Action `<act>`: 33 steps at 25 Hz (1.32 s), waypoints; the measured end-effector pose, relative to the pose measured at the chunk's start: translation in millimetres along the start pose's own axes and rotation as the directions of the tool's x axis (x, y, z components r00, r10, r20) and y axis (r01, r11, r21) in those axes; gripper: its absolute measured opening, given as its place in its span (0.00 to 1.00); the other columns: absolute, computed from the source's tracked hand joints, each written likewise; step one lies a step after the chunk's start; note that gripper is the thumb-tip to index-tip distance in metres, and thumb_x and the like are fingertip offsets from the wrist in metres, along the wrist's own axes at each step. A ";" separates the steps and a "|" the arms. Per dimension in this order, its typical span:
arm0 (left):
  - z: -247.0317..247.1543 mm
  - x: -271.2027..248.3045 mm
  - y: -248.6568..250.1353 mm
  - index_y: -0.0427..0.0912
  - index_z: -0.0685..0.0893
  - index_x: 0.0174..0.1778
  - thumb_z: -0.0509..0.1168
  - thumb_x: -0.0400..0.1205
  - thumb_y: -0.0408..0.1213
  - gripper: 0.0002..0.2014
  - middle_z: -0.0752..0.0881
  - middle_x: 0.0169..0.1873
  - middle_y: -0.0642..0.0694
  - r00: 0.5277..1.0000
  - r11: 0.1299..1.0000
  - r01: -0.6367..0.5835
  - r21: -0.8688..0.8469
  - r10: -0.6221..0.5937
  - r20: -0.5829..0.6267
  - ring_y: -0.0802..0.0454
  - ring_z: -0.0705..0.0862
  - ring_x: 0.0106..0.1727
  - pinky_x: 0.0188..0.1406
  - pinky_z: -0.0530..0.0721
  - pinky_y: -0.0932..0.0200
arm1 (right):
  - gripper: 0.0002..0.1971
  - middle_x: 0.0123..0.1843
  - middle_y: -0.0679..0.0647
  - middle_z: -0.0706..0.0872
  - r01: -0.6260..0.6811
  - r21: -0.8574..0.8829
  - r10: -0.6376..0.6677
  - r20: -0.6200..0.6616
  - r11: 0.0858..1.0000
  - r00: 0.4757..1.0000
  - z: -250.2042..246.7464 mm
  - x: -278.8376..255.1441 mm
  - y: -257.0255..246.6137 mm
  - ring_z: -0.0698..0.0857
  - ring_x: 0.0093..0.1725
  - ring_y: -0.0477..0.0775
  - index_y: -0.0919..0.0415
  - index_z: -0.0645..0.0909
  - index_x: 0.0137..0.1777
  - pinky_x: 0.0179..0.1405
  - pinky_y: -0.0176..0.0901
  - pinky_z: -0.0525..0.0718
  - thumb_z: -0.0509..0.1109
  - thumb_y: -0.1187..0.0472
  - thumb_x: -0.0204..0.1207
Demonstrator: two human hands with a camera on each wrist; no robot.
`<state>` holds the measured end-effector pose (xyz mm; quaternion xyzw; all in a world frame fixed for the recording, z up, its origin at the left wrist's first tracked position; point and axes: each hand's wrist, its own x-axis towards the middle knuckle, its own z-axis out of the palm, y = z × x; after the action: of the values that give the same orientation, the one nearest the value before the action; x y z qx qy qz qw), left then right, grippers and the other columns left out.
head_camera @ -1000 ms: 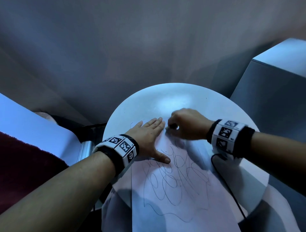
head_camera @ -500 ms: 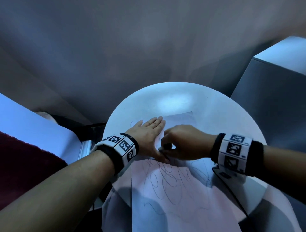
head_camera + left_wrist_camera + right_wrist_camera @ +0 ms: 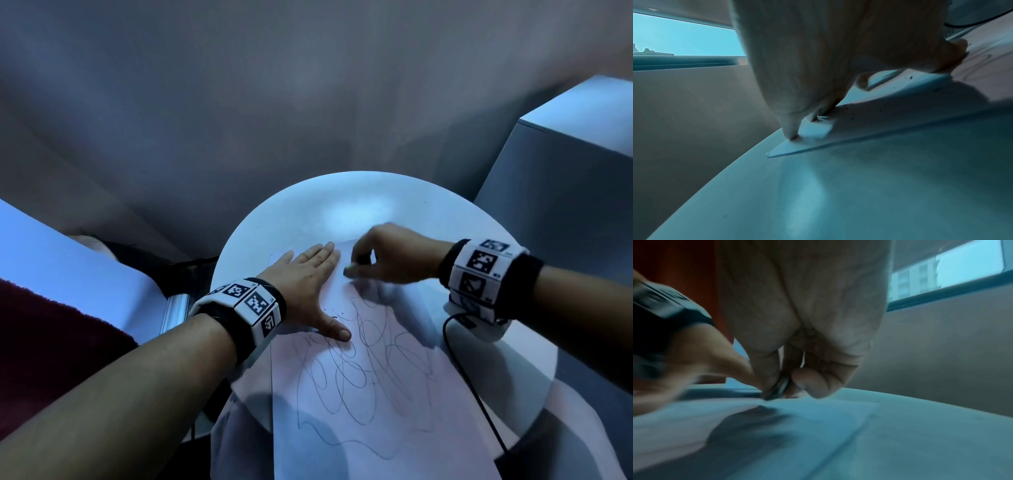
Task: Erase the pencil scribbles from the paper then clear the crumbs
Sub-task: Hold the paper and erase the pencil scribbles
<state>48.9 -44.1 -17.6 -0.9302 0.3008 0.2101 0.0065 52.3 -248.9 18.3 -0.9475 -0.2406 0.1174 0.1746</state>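
Note:
A white sheet of paper (image 3: 359, 428) with looping pencil scribbles (image 3: 356, 370) lies on the round white table (image 3: 359, 205). My left hand (image 3: 308, 284) lies flat with straight fingers on the sheet's upper left part, pressing it down; its fingertips (image 3: 791, 136) touch near the paper's corner. My right hand (image 3: 387, 257) is just right of it, fingers curled, pinching a small dark eraser (image 3: 777, 391) whose tip touches the top of the paper. Dark crumbs (image 3: 851, 113) dot the sheet by the left thumb.
A black cable (image 3: 472, 383) runs from the right wristband across the table's right side. A grey box-like block (image 3: 565, 171) stands at the right, a white and dark red surface (image 3: 51, 325) at the left. The paper's near end overhangs the table edge.
My right hand with the eraser went from the top of the sheet down toward the left thumb, then back up and right. The left hand stayed put.

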 end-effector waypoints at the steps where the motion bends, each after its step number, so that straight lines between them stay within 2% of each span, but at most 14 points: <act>1: 0.0 0.2 0.1 0.50 0.38 0.89 0.67 0.62 0.80 0.69 0.36 0.88 0.52 1.000 1.000 -0.002 -0.004 0.002 -0.008 0.56 0.36 0.88 0.86 0.40 0.45 | 0.13 0.41 0.51 0.91 -0.032 0.052 0.035 -0.058 0.998 0.998 -6.6 5.9 9.1 0.82 0.31 0.40 0.58 0.89 0.44 0.32 0.27 0.76 0.73 0.48 0.78; 3: -3.8 2.1 1.6 0.53 0.44 0.89 0.70 0.62 0.78 0.66 0.42 0.89 0.49 1.000 1.000 -0.001 -0.020 0.001 -0.030 0.51 0.42 0.89 0.87 0.46 0.41 | 0.12 0.44 0.53 0.90 -0.073 0.066 0.080 -0.119 0.995 0.990 -9.6 12.8 20.4 0.82 0.31 0.36 0.60 0.89 0.49 0.29 0.22 0.74 0.73 0.51 0.79; 4: -6.4 4.9 3.4 0.54 0.48 0.89 0.71 0.62 0.78 0.64 0.46 0.89 0.48 0.999 1.000 0.001 -0.026 -0.002 -0.044 0.50 0.46 0.89 0.86 0.52 0.41 | 0.11 0.45 0.53 0.90 -0.075 0.043 0.080 -0.135 0.996 0.988 -6.0 13.8 23.2 0.84 0.34 0.39 0.60 0.90 0.49 0.32 0.24 0.76 0.73 0.52 0.79; 7: -9.8 10.4 10.4 0.50 0.57 0.87 0.73 0.62 0.76 0.61 0.54 0.88 0.48 0.992 1.000 -0.016 -0.019 0.014 -0.125 0.51 0.53 0.87 0.83 0.62 0.43 | 0.10 0.45 0.55 0.91 -0.057 -0.006 0.056 -0.137 0.998 0.989 5.9 11.9 22.1 0.86 0.46 0.57 0.59 0.91 0.48 0.48 0.48 0.84 0.74 0.54 0.77; 9: -5.6 12.8 10.4 0.49 0.56 0.87 0.73 0.61 0.76 0.63 0.54 0.88 0.49 0.990 0.999 -0.025 -0.040 0.019 -0.142 0.52 0.54 0.87 0.83 0.61 0.44 | 0.08 0.43 0.54 0.91 -0.063 0.004 0.063 -0.138 0.998 0.988 5.4 13.2 21.9 0.86 0.45 0.58 0.57 0.91 0.47 0.49 0.53 0.85 0.76 0.53 0.75; 14: -6.1 14.0 9.6 0.45 0.44 0.90 0.69 0.64 0.77 0.67 0.42 0.89 0.50 1.000 1.000 -0.003 0.006 0.003 -0.025 0.54 0.43 0.89 0.86 0.53 0.41 | 0.09 0.38 0.54 0.90 0.034 -0.054 -0.041 -0.133 0.998 0.990 13.7 1.3 14.8 0.85 0.39 0.60 0.54 0.90 0.40 0.42 0.54 0.86 0.72 0.51 0.74; 17: -8.4 12.9 11.4 0.46 0.40 0.89 0.69 0.65 0.77 0.68 0.38 0.89 0.51 1.000 1.000 -0.008 0.019 0.008 0.010 0.54 0.40 0.89 0.87 0.49 0.40 | 0.11 0.34 0.54 0.88 0.177 -0.071 -0.175 0.035 0.982 0.984 20.7 -20.6 -2.8 0.82 0.34 0.58 0.57 0.88 0.36 0.36 0.48 0.81 0.72 0.52 0.76; 19: -8.4 12.0 10.7 0.46 0.40 0.89 0.69 0.64 0.78 0.68 0.38 0.89 0.51 1.000 1.000 0.000 0.012 0.000 0.017 0.54 0.39 0.88 0.87 0.48 0.41 | 0.12 0.34 0.54 0.89 0.129 -0.055 -0.127 0.041 0.990 0.991 13.1 -12.9 2.2 0.83 0.35 0.57 0.57 0.89 0.38 0.38 0.47 0.82 0.73 0.50 0.75; 22: -7.4 12.1 11.3 0.46 0.40 0.89 0.70 0.63 0.78 0.69 0.39 0.89 0.52 1.000 1.000 -0.002 0.013 0.002 0.007 0.54 0.39 0.88 0.87 0.48 0.40 | 0.14 0.37 0.54 0.90 -0.046 -0.047 0.040 -0.122 0.998 0.992 0.1 5.6 21.2 0.85 0.40 0.61 0.58 0.87 0.39 0.44 0.53 0.86 0.70 0.47 0.74; 24: -7.5 12.7 10.6 0.46 0.40 0.89 0.70 0.63 0.78 0.69 0.39 0.89 0.51 1.000 1.000 -0.007 0.013 0.007 0.002 0.54 0.40 0.89 0.87 0.49 0.40 | 0.14 0.37 0.55 0.89 -0.008 -0.078 -0.001 -0.112 0.997 0.994 6.5 -0.9 11.1 0.84 0.39 0.62 0.58 0.86 0.38 0.42 0.52 0.86 0.67 0.48 0.74; 26: -7.3 13.8 10.0 0.46 0.40 0.89 0.71 0.63 0.77 0.69 0.38 0.89 0.51 1.000 1.000 -0.007 0.004 0.007 0.012 0.53 0.39 0.89 0.87 0.49 0.40 | 0.13 0.36 0.56 0.89 0.115 -0.082 -0.113 0.028 0.990 0.993 16.1 -18.5 -11.5 0.83 0.36 0.61 0.57 0.85 0.35 0.37 0.49 0.83 0.68 0.51 0.76; 28: -7.1 13.9 9.7 0.47 0.39 0.89 0.70 0.64 0.77 0.69 0.38 0.89 0.51 1.000 1.000 -0.009 0.007 0.009 0.015 0.53 0.39 0.88 0.87 0.49 0.40 | 0.12 0.35 0.56 0.89 0.142 -0.060 -0.134 0.125 0.988 0.983 16.9 -24.5 -18.0 0.82 0.35 0.61 0.56 0.86 0.35 0.35 0.48 0.81 0.70 0.52 0.77; 31: -6.2 14.5 9.0 0.48 0.40 0.89 0.70 0.63 0.78 0.69 0.39 0.89 0.51 1.000 1.000 -0.014 0.015 0.014 -0.002 0.53 0.40 0.89 0.86 0.50 0.41 | 0.14 0.38 0.53 0.91 -0.002 -0.100 0.000 -0.026 0.995 1.000 -0.5 1.2 3.2 0.85 0.39 0.62 0.54 0.88 0.41 0.42 0.53 0.87 0.69 0.45 0.74; 33: -5.6 14.9 9.1 0.49 0.41 0.90 0.70 0.62 0.78 0.69 0.40 0.89 0.52 1.000 1.000 -0.014 0.014 0.014 -0.006 0.53 0.40 0.89 0.86 0.51 0.41 | 0.12 0.40 0.53 0.91 -0.015 -0.108 0.008 -0.064 0.994 0.998 1.1 4.2 6.0 0.86 0.41 0.62 0.54 0.88 0.41 0.43 0.53 0.87 0.69 0.47 0.74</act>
<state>56.8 -60.7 -17.3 -0.9286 0.3089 0.2052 0.0108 58.0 -251.5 14.4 -0.9602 -0.2356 0.0748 0.1298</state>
